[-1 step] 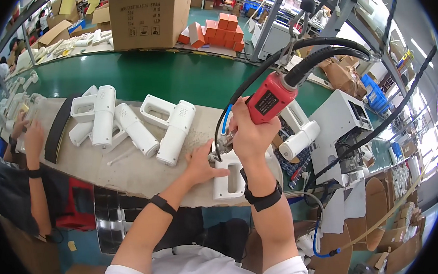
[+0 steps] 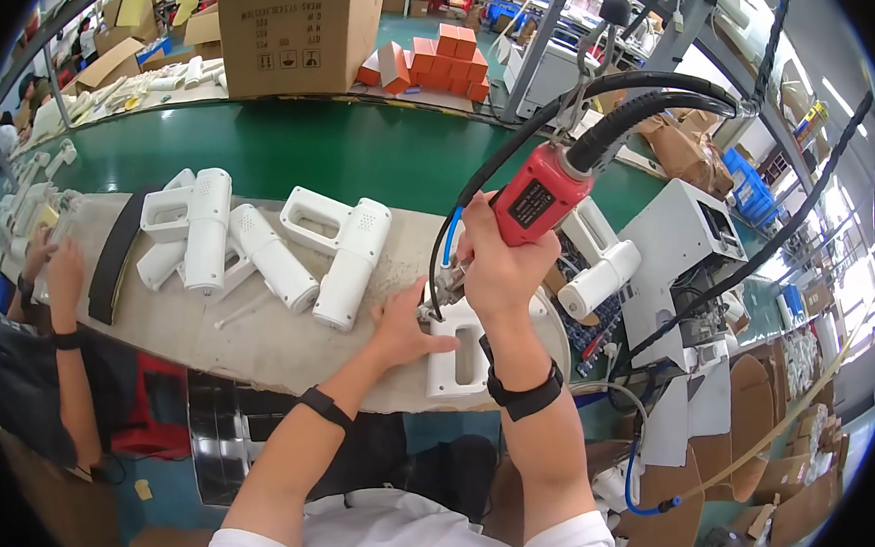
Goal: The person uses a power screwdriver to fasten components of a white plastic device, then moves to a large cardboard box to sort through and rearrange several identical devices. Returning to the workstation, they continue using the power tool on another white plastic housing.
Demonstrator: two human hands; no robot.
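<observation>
My right hand (image 2: 507,269) is wrapped round a red electric screwdriver (image 2: 543,195) that hangs from a metal hook, its lower end pointing down. Beneath it lies a white plastic housing with a loop handle (image 2: 446,371), partly covered by my right hand and wrist. My left hand (image 2: 401,331) grips the left side of this housing, thumb across the handle and fingers near the tool's tip. Whether the tip touches a screw is hidden. Left of my hands lie similar white housings: one with its handle up (image 2: 352,269), one tilted (image 2: 274,258), one upright at the left (image 2: 208,232).
Another white housing (image 2: 603,278) lies at the right, beside a white machine (image 2: 681,249). Black cables (image 2: 646,85) run above the screwdriver. Beyond the cardboard-covered worktop (image 2: 262,349) stretches a green surface (image 2: 279,143) with a large carton (image 2: 303,41). A co-worker's hands (image 2: 62,271) are at the left.
</observation>
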